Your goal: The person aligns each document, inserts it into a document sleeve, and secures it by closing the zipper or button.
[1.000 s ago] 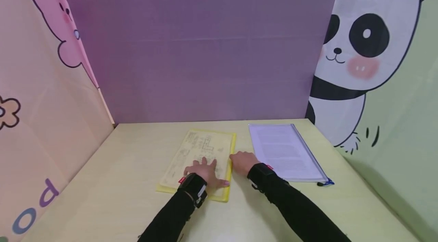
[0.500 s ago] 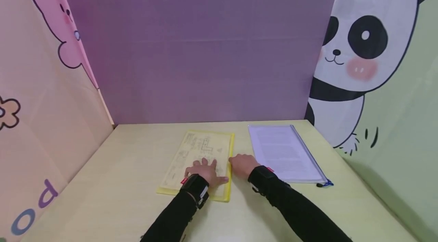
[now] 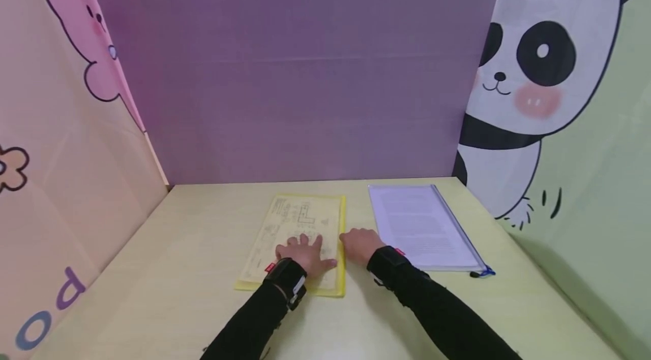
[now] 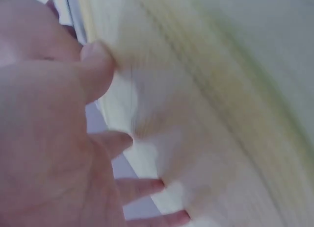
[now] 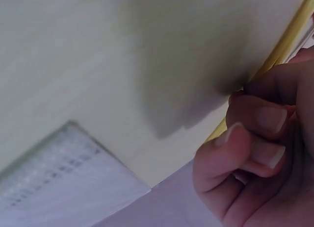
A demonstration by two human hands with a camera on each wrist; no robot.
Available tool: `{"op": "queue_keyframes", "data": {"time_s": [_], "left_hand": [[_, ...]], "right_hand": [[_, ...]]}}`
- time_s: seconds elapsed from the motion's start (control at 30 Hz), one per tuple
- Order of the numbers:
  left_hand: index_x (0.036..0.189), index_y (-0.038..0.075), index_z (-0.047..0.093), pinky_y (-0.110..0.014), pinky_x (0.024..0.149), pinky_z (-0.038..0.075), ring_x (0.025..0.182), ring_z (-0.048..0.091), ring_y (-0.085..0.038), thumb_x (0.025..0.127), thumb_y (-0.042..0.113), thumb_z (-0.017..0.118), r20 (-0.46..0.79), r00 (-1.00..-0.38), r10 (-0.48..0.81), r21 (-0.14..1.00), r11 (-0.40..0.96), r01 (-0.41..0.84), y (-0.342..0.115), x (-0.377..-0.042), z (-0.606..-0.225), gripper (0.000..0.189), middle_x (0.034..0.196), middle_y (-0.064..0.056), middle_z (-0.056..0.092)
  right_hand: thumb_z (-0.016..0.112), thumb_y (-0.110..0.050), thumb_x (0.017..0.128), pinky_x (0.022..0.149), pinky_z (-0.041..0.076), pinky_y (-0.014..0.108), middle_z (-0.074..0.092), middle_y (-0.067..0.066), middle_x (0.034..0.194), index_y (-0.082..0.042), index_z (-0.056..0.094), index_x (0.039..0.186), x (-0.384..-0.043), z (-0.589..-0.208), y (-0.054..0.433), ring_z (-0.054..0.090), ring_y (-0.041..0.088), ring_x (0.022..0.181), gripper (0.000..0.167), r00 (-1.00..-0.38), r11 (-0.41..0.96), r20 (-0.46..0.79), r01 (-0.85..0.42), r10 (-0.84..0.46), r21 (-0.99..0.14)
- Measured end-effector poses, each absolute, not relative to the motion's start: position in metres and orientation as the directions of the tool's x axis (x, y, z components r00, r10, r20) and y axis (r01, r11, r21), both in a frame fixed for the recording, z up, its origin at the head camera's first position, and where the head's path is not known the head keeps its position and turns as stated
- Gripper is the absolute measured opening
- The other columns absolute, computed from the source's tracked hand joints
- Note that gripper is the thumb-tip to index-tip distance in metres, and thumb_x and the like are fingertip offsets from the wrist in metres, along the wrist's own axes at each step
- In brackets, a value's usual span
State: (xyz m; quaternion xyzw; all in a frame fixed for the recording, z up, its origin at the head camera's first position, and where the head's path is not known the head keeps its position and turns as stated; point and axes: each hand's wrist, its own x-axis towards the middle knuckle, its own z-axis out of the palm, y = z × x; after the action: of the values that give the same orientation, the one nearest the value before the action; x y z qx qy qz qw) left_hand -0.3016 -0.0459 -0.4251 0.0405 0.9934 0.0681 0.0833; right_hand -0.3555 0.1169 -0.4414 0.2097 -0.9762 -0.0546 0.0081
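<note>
A clear document pouch with yellow edges (image 3: 342,286) lies on the table with a printed sheet inside. My left hand (image 3: 305,258) rests on it with the fingers spread, fingertips and thumb touching the surface. Puckers in the pouch show around those fingertips in the left wrist view. At the pouch's right edge, my right hand (image 3: 361,244) has its fingers curled. The right wrist view shows its thumb and index finger (image 5: 270,85) pinching at the yellow edge strip (image 5: 287,40). Whatever sits right between those fingertips is hidden.
To the right lies a second pouch, purple-tinted (image 3: 417,224), with printed pages and a dark zipper edge. A blue cord pull (image 3: 487,272) hangs at its near corner. The pale table (image 3: 203,241) meets a purple backdrop (image 3: 305,77) behind.
The yellow-edged pouch has turned slightly, its near right corner shifting right and its far right corner left. My left thumb has moved slightly up. The right hand stays at the edge.
</note>
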Motion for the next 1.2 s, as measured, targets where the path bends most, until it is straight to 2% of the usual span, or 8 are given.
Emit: {"op": "queue_keyframes", "data": {"time_s": [0.13, 0.23, 0.4, 0.57, 0.83, 1.2], "left_hand": [[0.154, 0.025, 0.047, -0.066, 0.106, 0.033, 0.136, 0.041, -0.04, 0.092, 0.062, 0.063, -0.181, -0.966, 0.184, 0.208, 0.967, 0.145, -0.059, -0.306, -0.425, 0.074, 0.155, -0.013, 0.043], [0.151, 0.024, 0.051, -0.067, 0.11, 0.029, 0.138, 0.041, -0.04, 0.09, 0.059, 0.068, -0.201, -0.951, 0.235, 0.226, 0.956, 0.188, -0.067, -0.307, -0.423, 0.072, 0.154, -0.014, 0.044], [0.153, 0.031, 0.048, -0.072, 0.107, 0.03, 0.141, 0.039, -0.037, 0.086, 0.064, 0.069, -0.229, -0.938, 0.261, 0.229, 0.951, 0.209, -0.073, -0.305, -0.424, 0.077, 0.157, -0.012, 0.041], [0.155, 0.036, 0.044, -0.08, 0.102, 0.028, 0.147, 0.029, -0.044, 0.086, 0.069, 0.064, -0.222, -0.945, 0.239, 0.209, 0.959, 0.193, -0.072, -0.303, -0.425, 0.079, 0.162, -0.01, 0.035], [0.155, 0.036, 0.044, -0.079, 0.104, 0.029, 0.148, 0.027, -0.046, 0.087, 0.068, 0.064, -0.222, -0.949, 0.223, 0.204, 0.963, 0.178, -0.07, -0.309, -0.421, 0.078, 0.163, -0.009, 0.034], [0.155, 0.036, 0.044, -0.077, 0.105, 0.028, 0.149, 0.024, -0.045, 0.087, 0.068, 0.065, -0.237, -0.946, 0.22, 0.218, 0.961, 0.169, -0.071, -0.322, -0.422, 0.078, 0.165, -0.008, 0.031]], "right_hand": [[0.056, -0.017, 0.1, 0.067, 0.052, 0.044, 0.058, 0.007, 0.074, -0.01, 0.064, 0.088, -0.359, -0.442, 0.118, 0.055, 0.027, 0.066, 0.016, -0.92, 0.916, 0.003, -0.391, -0.393, 0.094], [0.056, -0.018, 0.101, 0.067, 0.052, 0.044, 0.059, 0.008, 0.075, -0.009, 0.064, 0.089, -0.363, -0.443, 0.119, 0.055, 0.027, 0.066, 0.016, -0.923, 0.92, 0.007, -0.384, -0.386, 0.084], [0.057, -0.017, 0.1, 0.069, 0.055, 0.047, 0.063, 0.01, 0.078, -0.009, 0.065, 0.091, -0.369, -0.447, 0.125, 0.061, 0.029, 0.069, 0.015, -0.923, 0.921, 0.032, -0.381, -0.384, 0.082], [0.058, -0.015, 0.1, 0.069, 0.055, 0.048, 0.064, 0.012, 0.079, -0.008, 0.066, 0.092, -0.373, -0.448, 0.125, 0.063, 0.032, 0.072, 0.014, -0.919, 0.917, 0.052, -0.385, -0.392, 0.1], [0.061, -0.016, 0.099, 0.067, 0.056, 0.046, 0.065, 0.01, 0.078, -0.008, 0.066, 0.09, -0.382, -0.451, 0.122, 0.063, 0.031, 0.069, 0.012, -0.918, 0.911, 0.076, -0.371, -0.389, 0.183], [0.061, -0.014, 0.097, 0.061, 0.056, 0.047, 0.064, 0.012, 0.074, -0.007, 0.066, 0.087, -0.392, -0.458, 0.121, 0.064, 0.032, 0.066, 0.013, -0.903, 0.904, 0.153, -0.363, -0.401, 0.226]]}}
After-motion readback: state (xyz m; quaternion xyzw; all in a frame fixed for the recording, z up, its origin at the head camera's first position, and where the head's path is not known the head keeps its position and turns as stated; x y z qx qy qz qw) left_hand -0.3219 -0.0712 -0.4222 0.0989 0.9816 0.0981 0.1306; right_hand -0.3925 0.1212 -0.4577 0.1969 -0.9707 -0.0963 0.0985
